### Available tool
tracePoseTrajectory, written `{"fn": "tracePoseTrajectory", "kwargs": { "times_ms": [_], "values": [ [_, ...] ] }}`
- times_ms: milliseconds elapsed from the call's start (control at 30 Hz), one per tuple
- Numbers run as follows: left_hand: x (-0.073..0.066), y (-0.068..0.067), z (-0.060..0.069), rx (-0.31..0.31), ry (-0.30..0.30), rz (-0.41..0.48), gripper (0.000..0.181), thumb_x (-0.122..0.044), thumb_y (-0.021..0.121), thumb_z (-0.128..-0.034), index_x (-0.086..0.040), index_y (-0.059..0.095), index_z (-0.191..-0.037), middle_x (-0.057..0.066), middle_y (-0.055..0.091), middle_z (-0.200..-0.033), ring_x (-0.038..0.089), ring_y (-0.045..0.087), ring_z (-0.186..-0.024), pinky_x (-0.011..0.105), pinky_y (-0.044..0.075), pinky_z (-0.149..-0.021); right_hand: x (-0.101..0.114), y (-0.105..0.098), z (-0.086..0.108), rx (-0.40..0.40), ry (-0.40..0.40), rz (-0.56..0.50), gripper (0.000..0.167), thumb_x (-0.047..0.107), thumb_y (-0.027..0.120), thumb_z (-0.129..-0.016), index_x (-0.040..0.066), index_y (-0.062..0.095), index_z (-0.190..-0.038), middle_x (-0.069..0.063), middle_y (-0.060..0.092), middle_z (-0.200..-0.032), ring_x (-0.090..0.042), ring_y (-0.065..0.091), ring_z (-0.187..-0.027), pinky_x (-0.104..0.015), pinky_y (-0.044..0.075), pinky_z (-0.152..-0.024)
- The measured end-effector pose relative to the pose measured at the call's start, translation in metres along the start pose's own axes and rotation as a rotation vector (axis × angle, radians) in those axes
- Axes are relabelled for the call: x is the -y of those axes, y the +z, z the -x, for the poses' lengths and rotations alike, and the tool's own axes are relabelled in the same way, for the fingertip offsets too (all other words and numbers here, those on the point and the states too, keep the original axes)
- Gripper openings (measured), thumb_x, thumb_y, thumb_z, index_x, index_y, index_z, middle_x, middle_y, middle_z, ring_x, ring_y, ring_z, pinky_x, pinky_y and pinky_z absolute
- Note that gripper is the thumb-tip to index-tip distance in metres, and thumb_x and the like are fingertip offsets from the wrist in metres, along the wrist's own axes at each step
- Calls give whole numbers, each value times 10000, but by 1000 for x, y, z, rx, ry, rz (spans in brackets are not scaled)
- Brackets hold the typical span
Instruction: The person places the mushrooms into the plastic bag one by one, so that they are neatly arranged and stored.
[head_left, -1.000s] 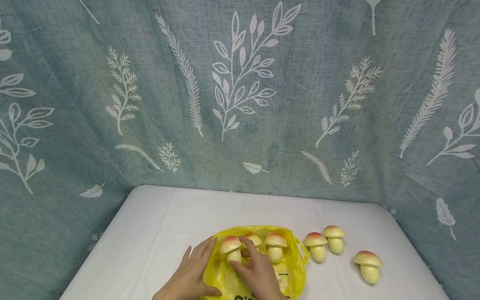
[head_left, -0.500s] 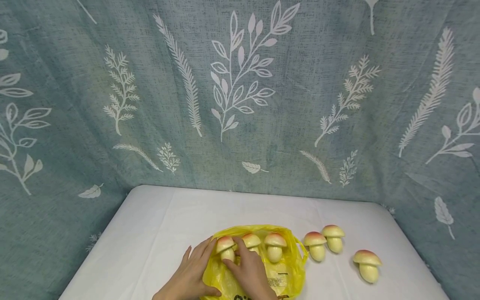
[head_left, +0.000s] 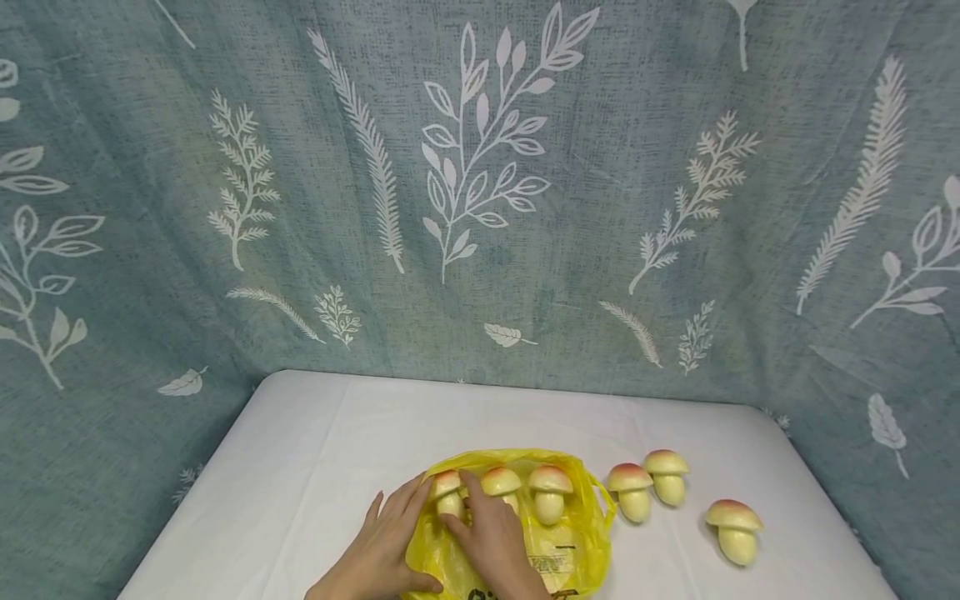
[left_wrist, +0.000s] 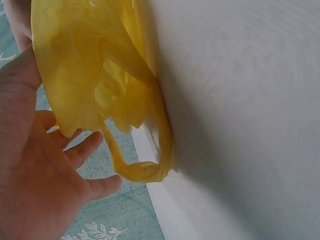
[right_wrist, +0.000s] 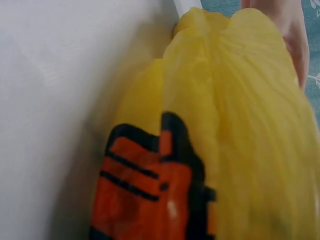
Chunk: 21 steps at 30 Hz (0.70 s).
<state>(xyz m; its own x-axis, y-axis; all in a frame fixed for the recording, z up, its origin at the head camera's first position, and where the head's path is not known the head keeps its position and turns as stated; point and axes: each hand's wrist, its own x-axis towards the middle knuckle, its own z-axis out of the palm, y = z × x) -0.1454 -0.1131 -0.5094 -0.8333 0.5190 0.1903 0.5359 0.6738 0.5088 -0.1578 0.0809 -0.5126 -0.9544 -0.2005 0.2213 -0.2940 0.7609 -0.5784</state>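
A white bench [head_left: 322,492] carrying an open yellow bag [head_left: 587,542]
Left hand [head_left: 384,540], fingers spread, touches the bag's rim; right hand [head_left: 493,537], fingers curled, pinches the leftmost mushroom [head_left: 448,502] inside, beside two more mushrooms [head_left: 551,495]; three loose mushrooms [head_left: 736,532] lie to the right.

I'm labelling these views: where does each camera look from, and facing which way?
Head: on the head, facing forward and down over the white table towards the leafy curtain; left hand and right hand show at the yellow bag.
Left wrist: on that wrist, facing the bag and its handle; the left hand shows at left.
Right wrist: on that wrist, facing the bag's orange print; skin shows upper right, which hand unclear.
Shared by head and left wrist: left hand, bag.
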Motion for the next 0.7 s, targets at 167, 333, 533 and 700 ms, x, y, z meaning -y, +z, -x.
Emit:
{"fn": "tracePoseTrajectory", "kwargs": {
  "times_ms": [167, 333, 533, 700],
  "values": [
    [1, 2, 0, 11, -12, 2, 1252, -526, 891, -620, -46, 225, -1565, 194, 258, -1578, 368, 301, -1411, 759, 209, -1028, -2, 3, 0, 3, 3, 7, 634, 316, 774, -866, 27, 510, -1364, -104, 731, -873, -214, 685, -683, -317, 530, -535],
    [1, 2, 0, 21, -22, 11, 1261, -519, 893, -617, -43, 214, -1568, 188, 240, -1588, 371, 284, -1420, 760, 190, -1036, -3, 5, -1, 2, 0, 20, 654, 357, 775, -856, 10, 517, -1347, -95, 731, -862, -205, 679, -661, -314, 529, -536],
    [1, 3, 0, 18, -23, 13, 1267, -517, 893, -614, -32, 212, -1566, 185, 232, -1592, 374, 280, -1422, 760, 187, -1037, -3, 6, 0, 9, 9, 35, 691, 389, 767, -857, -10, 519, -1363, -72, 726, -866, -182, 666, -661, -307, 520, -540],
    [1, 2, 0, 9, -16, 9, 1264, -517, 893, -615, -31, 216, -1564, 197, 242, -1585, 378, 290, -1415, 765, 197, -1027, -4, 5, 0, 27, 19, 21, 720, 420, 747, -868, -13, 507, -1391, -61, 730, -895, -164, 670, -689, -305, 535, -564]
  ]
}}
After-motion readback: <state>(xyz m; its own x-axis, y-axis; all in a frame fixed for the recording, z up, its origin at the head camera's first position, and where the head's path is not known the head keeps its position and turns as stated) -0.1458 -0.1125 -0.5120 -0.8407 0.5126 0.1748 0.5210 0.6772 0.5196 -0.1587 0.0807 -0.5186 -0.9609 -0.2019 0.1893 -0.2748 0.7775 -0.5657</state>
